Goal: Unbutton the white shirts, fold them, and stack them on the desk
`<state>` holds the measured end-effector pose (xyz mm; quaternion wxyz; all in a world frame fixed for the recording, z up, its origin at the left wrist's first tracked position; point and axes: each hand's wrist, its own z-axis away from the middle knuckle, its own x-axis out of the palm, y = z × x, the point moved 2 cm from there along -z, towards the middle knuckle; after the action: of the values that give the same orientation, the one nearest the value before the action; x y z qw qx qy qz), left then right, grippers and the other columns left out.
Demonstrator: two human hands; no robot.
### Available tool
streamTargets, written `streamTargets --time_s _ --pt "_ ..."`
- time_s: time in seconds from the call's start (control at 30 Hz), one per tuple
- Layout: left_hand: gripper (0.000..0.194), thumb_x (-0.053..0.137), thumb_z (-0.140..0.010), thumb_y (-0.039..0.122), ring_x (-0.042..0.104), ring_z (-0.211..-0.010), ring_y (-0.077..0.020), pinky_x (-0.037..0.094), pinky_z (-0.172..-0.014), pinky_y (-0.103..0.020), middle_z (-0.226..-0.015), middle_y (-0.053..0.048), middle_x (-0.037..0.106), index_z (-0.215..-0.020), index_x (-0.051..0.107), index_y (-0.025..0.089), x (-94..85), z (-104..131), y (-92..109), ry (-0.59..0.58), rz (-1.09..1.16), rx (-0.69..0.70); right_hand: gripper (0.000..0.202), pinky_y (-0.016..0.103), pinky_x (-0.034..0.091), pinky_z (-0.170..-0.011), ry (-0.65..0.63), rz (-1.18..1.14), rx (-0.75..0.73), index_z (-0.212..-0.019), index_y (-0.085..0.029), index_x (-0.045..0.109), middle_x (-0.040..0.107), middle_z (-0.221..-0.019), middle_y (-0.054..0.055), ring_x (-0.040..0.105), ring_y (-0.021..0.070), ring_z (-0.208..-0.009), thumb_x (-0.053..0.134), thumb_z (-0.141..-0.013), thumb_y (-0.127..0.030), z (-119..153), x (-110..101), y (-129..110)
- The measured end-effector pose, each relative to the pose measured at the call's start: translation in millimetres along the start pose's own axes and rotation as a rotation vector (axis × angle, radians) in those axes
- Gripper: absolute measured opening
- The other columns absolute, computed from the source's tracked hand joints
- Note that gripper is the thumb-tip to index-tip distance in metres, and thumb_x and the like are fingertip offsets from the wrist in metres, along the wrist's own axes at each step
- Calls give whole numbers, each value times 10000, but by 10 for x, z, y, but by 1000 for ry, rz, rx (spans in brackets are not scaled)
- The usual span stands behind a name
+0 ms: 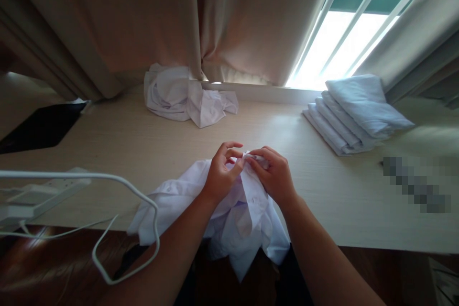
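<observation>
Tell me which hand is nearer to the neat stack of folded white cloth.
Right. The right hand is to the left of the stack of folded white cloth, apart from it; the left hand is farther left, beyond the right.

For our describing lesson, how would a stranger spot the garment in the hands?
Find the table below the curtains. At its near edge, the left hand and right hand hold the crumpled white garment. Unlike the folded stack and the loose pile, it hangs over that edge.

Button-up shirt (229,222) plain white, lilac in its shadows; folded cloth stack (353,117) bluish white; curtains (247,19) plain taupe; tabletop (272,126) pale beige, finely streaked; power strip (50,195) white.
</observation>
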<state>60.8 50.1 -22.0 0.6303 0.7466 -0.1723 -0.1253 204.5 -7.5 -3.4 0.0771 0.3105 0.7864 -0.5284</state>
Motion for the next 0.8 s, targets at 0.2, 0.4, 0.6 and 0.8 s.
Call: streamTargets --time_s 0.2,0.4,0.6,0.8 --pt "299 618 -843 218 605 -848 -149 430 -809 -273 -868 -10 633 -1137 562 232 -13 -1 -47 32 -43 19 126 277 445 -692 -64 8 8 -964 -214 717 635 -840 16 600 152 -759 621 -884 -197 2 12 19" --pt "311 588 -829 174 581 -815 -136 423 -793 -260 -849 3 608 -1133 562 230 -15 10 -30 33 -70 42 105 275 438 -693 -63 35 4 -935 -203 714 628 -827 15 590 148 -743 630 -871 -202 0 26 8" --pt "284 574 -832 171 565 -811 -132 421 -787 -252 -844 6 587 -1110 569 225 -19 8 -32 24 -91 55 118 273 437 -713 -115 14 -16 -955 -199 712 637 -848 21 593 148 -767 616 -888 -217 -2 38 17" --pt "267 558 -849 195 514 -715 -107 406 -696 -220 -797 17 547 -1114 579 215 -14 4 -57 -48 -26 -18 114 277 425 -692 -122 35 -10 -928 -196 700 626 -826 21 579 151 -752 591 -899 -210 5 33 51"
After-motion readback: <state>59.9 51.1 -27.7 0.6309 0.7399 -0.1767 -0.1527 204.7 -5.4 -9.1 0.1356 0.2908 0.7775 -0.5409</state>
